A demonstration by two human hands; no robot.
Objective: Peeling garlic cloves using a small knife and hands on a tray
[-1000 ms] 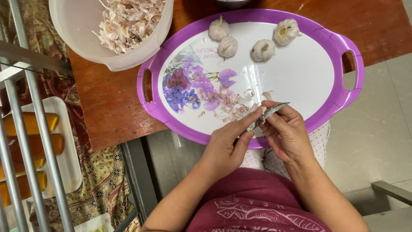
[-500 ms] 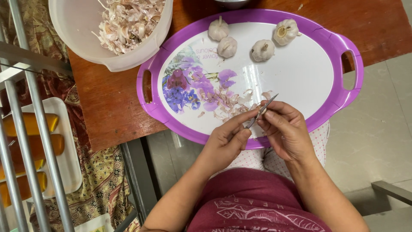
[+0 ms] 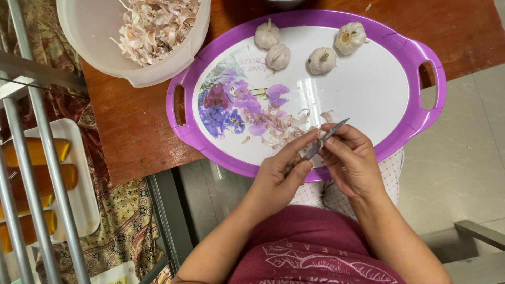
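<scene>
My left hand [image 3: 279, 179] pinches the dark handle end of a small knife [image 3: 327, 138] between thumb and forefinger. The thin blade points up and to the right. My right hand [image 3: 353, 164] curls its fingers against the blade around a small pale garlic clove [image 3: 319, 132], which is mostly hidden. Both hands hover over the near rim of an oval purple tray [image 3: 415, 52] with a white, flower-printed middle. Several whole garlic bulbs [image 3: 321, 60] lie at the tray's far side. Loose papery skins [image 3: 279, 126] lie just beyond my fingers.
A white plastic bowl [image 3: 94, 31] full of garlic skins stands at the far left on the brown wooden table [image 3: 131, 121]. Grey metal bars [image 3: 31, 137] run down the left, over a white tray with orange pieces [image 3: 37, 152]. Tiled floor lies on the right.
The hands stay in the same spot over the tray's near rim. The knife's tip has shifted slightly between frames as the fingers work on the clove.
</scene>
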